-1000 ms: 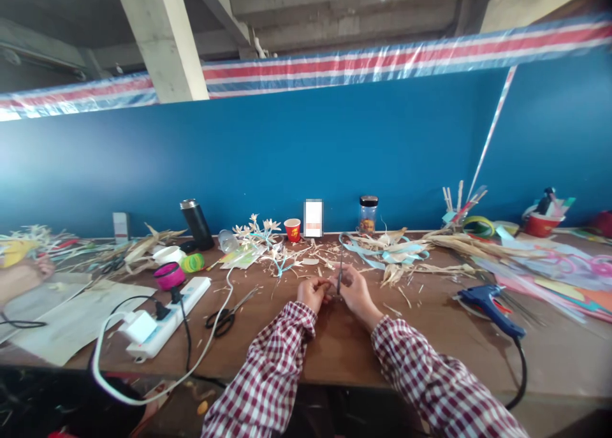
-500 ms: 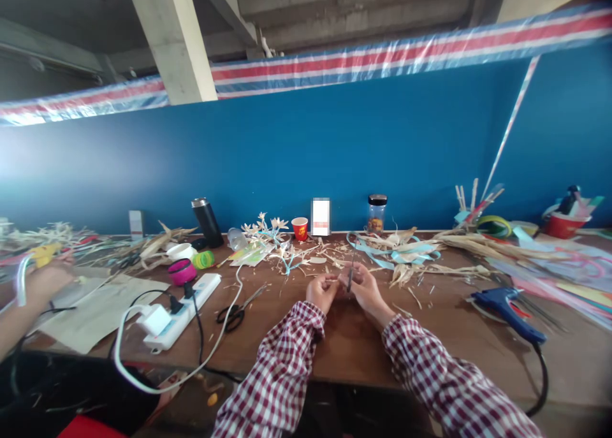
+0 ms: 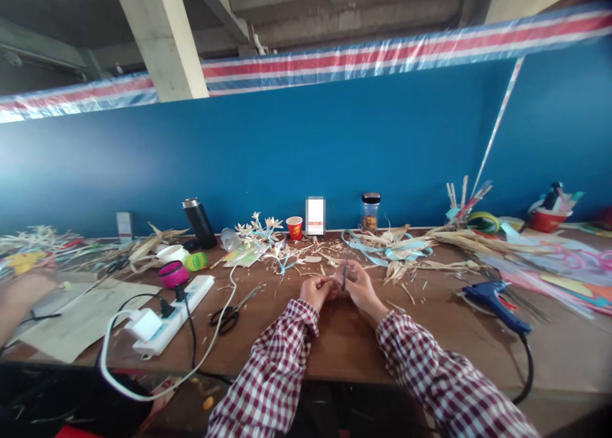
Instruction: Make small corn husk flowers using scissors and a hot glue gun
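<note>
Slim dark tool point(image 3: 345, 273), pointing away from me.
I grip it in my right hand point(image 3: 363, 291) above the table point(image 3: 344, 355), long axis running toward the blue panel point(image 3: 335, 145); my left hand point(image 3: 315, 292) pinches closed just beside it, perhaps on something too small to make out.

Maroon-and-white checked sleeves point(image 3: 270, 368), wrinkled cuffs point(image 3: 305, 315), bare left hand point(image 3: 313, 291), bare right hand point(image 3: 362, 290)

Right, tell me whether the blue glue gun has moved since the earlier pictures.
No. Against the black-lidded jar, the blue glue gun keeps its place; the whole view shifted slightly.
</note>
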The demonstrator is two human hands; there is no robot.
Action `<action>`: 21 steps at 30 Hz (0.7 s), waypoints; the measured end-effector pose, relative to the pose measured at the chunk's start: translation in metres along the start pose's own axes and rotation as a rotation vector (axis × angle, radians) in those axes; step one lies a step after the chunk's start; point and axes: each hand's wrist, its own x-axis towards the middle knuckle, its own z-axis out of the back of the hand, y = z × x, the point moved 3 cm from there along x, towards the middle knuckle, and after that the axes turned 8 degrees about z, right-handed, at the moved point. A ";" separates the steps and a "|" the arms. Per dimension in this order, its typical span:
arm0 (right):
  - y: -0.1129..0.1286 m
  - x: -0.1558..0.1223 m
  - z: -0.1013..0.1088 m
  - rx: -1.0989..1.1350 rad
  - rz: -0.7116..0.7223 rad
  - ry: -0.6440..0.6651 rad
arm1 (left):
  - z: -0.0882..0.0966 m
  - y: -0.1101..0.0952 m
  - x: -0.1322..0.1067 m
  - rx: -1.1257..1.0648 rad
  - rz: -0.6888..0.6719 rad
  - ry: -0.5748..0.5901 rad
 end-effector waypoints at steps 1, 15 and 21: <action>0.000 0.000 0.000 -0.005 -0.002 0.002 | 0.000 0.000 0.000 -0.002 0.001 -0.003; 0.004 -0.002 -0.001 -0.017 -0.010 -0.001 | 0.000 -0.001 -0.001 0.001 0.015 -0.001; 0.001 -0.001 0.000 -0.035 0.012 0.000 | -0.002 -0.002 -0.004 -0.007 0.003 -0.032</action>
